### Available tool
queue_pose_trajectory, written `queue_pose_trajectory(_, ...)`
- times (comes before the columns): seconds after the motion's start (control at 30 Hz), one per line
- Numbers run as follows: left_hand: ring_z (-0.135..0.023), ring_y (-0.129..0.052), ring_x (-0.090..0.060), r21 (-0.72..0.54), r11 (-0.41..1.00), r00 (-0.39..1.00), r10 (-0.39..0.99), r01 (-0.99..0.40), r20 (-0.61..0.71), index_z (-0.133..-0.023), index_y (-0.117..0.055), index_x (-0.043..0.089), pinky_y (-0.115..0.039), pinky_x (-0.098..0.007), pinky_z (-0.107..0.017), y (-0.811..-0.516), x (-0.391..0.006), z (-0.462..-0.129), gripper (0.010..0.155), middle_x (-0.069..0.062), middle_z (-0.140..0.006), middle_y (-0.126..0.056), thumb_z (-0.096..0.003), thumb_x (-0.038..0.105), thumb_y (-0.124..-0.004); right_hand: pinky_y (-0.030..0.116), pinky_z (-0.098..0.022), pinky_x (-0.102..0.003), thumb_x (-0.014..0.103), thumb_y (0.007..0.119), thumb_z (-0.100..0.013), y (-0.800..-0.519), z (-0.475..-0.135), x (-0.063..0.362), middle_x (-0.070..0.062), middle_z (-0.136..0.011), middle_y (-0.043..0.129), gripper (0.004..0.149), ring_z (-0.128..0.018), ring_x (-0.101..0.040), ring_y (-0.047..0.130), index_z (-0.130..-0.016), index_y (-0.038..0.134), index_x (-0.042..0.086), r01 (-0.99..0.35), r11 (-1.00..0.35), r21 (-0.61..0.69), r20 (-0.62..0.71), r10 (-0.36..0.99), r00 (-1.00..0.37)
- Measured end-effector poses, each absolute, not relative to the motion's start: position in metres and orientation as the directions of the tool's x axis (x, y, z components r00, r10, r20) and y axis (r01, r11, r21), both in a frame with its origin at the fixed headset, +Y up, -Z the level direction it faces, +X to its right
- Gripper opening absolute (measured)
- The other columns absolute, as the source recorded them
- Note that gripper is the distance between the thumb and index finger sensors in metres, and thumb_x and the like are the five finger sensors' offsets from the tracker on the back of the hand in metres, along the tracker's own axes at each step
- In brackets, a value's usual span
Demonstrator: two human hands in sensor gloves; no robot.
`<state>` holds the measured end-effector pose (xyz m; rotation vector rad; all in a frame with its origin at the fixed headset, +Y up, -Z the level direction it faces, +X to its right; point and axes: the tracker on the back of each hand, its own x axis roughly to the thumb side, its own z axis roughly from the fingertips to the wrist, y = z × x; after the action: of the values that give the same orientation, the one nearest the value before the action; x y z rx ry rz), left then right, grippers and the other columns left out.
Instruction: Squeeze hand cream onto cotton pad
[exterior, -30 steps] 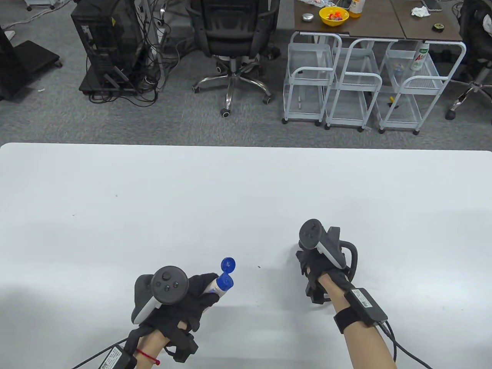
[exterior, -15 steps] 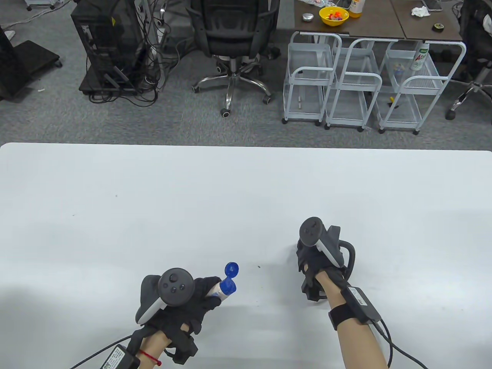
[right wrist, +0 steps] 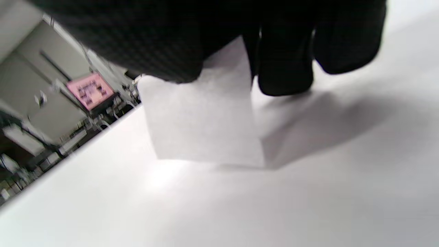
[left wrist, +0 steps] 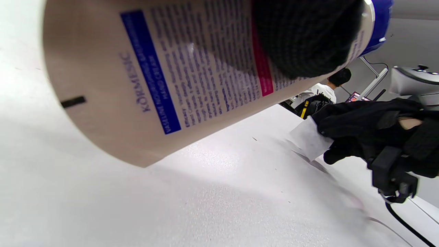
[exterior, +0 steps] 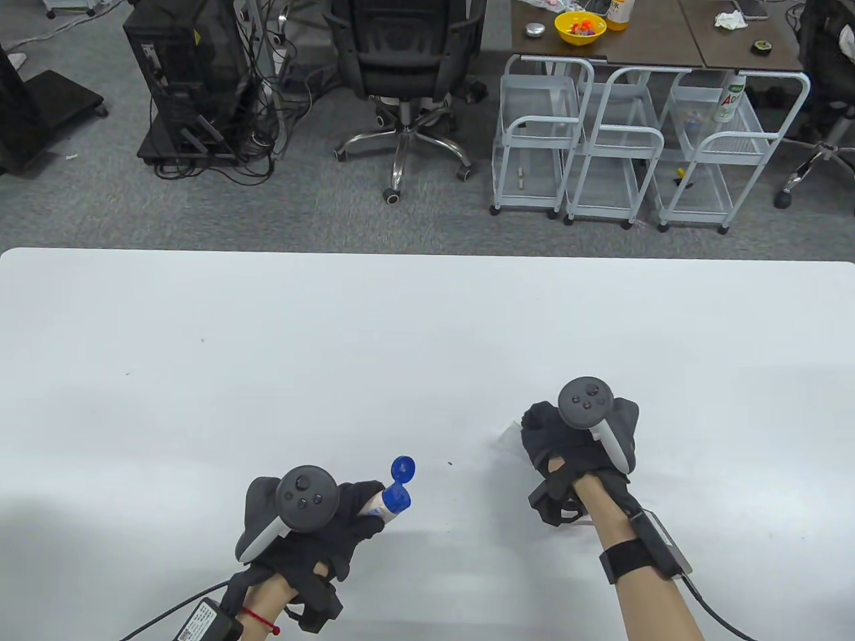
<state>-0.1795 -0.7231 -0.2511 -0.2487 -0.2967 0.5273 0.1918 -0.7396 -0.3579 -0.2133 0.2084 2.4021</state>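
Note:
My left hand (exterior: 340,517) grips a beige hand cream tube (exterior: 381,505) with a blue flip cap (exterior: 403,469) that stands open, held above the white table (exterior: 267,347) with its cap end pointing right. The tube fills the left wrist view (left wrist: 144,79). My right hand (exterior: 544,434) pinches a square white cotton pad (right wrist: 202,133) by its upper edge, lifting it so its lower edge hangs just above the table. The pad also shows in the left wrist view (left wrist: 307,139) and faintly in the table view (exterior: 511,434).
The white table stretches wide beyond both hands, with a few small dark specks (exterior: 449,463). Past its far edge are an office chair (exterior: 404,73), wire carts (exterior: 621,147) and a computer tower (exterior: 194,80). Glove cables trail off the near edge.
My right hand has rolled and shifted right, its tracker now on top, lifting the cotton pad. My left hand with the tube moved slightly right earlier and then stayed still.

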Motion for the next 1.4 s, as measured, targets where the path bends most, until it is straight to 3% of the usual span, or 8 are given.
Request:
queue_pose_trajectory(0.2,-0.065,-0.103,-0.012,-0.318,0.837,0.823,0.522,-0.445,0.222,-0.092,-0.076,0.036,-0.081,-0.045,-0.06,-0.724,-0.177,-0.25,0.057,0.012,-0.081,-0.099,-0.0363,0.048,-0.078,0.092,-0.038,-0.054,0.032,0.096,-0.038,-0.714,-0.327,0.201,-0.01,-0.065,0.106,0.034,-0.058,-0.039,0.115,-0.071,0.095,0.025,-0.863,-0.504,0.034,-0.171,0.848,-0.502)
queue_pose_trajectory(0.37,-0.065,-0.103,-0.012,-0.373,0.795,0.79,0.575,-0.478,0.213,-0.092,-0.076,0.036,-0.081,-0.045,-0.06,-0.729,-0.176,-0.251,0.057,0.013,-0.081,-0.099,-0.0363,0.049,-0.078,0.09,-0.039,-0.051,0.025,0.099,-0.037,-0.691,-0.299,0.19,-0.005,-0.065,0.105,0.037,-0.054,-0.034,0.114,-0.073,0.092,0.025,-0.943,-0.331,0.04,-0.104,0.937,-0.333)
queue_pose_trajectory(0.5,-0.066,-0.103,-0.012,-0.395,0.753,0.745,0.632,-0.526,0.213,-0.092,-0.076,0.037,-0.081,-0.045,-0.06,-0.73,-0.176,-0.251,0.057,0.013,-0.081,-0.099,-0.0363,0.049,-0.078,0.089,-0.04,-0.05,0.023,0.102,-0.035,-0.684,-0.275,0.174,-0.004,-0.067,0.105,0.04,-0.054,-0.033,0.113,-0.074,0.092,0.026,-0.963,-0.269,0.015,-0.078,0.96,-0.27)
queue_pose_trajectory(0.7,-0.078,-0.103,-0.014,-0.43,0.676,0.657,0.721,-0.598,0.221,-0.091,-0.073,0.041,-0.083,-0.043,-0.062,-0.729,-0.173,-0.248,0.054,0.013,-0.089,-0.094,-0.0374,0.047,-0.078,0.091,-0.037,-0.049,0.024,0.102,-0.035,-0.704,-0.249,0.147,-0.005,-0.065,0.106,0.041,-0.053,-0.031,0.115,-0.074,0.093,0.025,-0.959,-0.284,0.015,-0.096,0.954,-0.284)
queue_pose_trajectory(0.87,-0.069,-0.103,-0.011,-0.432,0.696,0.672,0.701,-0.574,0.237,-0.093,-0.067,0.042,-0.086,-0.036,-0.052,-0.73,-0.169,-0.244,0.055,0.014,-0.095,-0.094,-0.0391,0.046,-0.076,0.091,-0.037,-0.048,0.025,0.102,-0.035,-0.723,-0.237,0.132,-0.004,-0.064,0.107,0.04,-0.055,-0.03,0.116,-0.074,0.093,0.024,-0.953,-0.3,0.039,-0.153,0.941,-0.302)
queue_pose_trajectory(1.07,-0.079,-0.101,-0.012,-0.4,0.76,0.723,0.633,-0.513,0.276,-0.1,-0.059,0.039,-0.078,-0.045,-0.063,-0.727,-0.16,-0.237,0.061,0.016,-0.088,-0.097,-0.0417,0.043,-0.075,0.092,-0.038,-0.047,0.026,0.101,-0.037,-0.732,-0.235,0.119,-0.004,-0.065,0.107,0.039,-0.057,-0.029,0.115,-0.075,0.092,0.024,-0.955,-0.286,0.079,-0.182,0.938,-0.296)
queue_pose_trajectory(1.2,-0.064,-0.114,-0.01,-0.337,0.813,0.75,0.574,-0.474,0.33,-0.098,-0.063,0.034,-0.09,-0.039,-0.054,-0.728,-0.155,-0.237,0.061,0.011,-0.084,-0.101,-0.0403,0.042,-0.077,0.092,-0.038,-0.047,0.027,0.1,-0.037,-0.735,-0.236,0.118,-0.003,-0.065,0.107,0.039,-0.058,-0.029,0.115,-0.076,0.092,0.024,-0.964,-0.251,0.09,-0.192,0.945,-0.264)
queue_pose_trajectory(1.4,-0.048,-0.121,-0.006,-0.239,0.882,0.806,0.469,-0.406,0.361,-0.089,-0.079,0.032,-0.096,-0.036,-0.044,-0.731,-0.147,-0.233,0.059,0.014,-0.07,-0.112,-0.0344,0.054,-0.076,0.091,-0.039,-0.047,0.027,0.099,-0.038,-0.739,-0.237,0.118,-0.003,-0.066,0.107,0.039,-0.059,-0.029,0.115,-0.076,0.092,0.025,-0.968,-0.228,0.106,-0.198,0.949,-0.246)
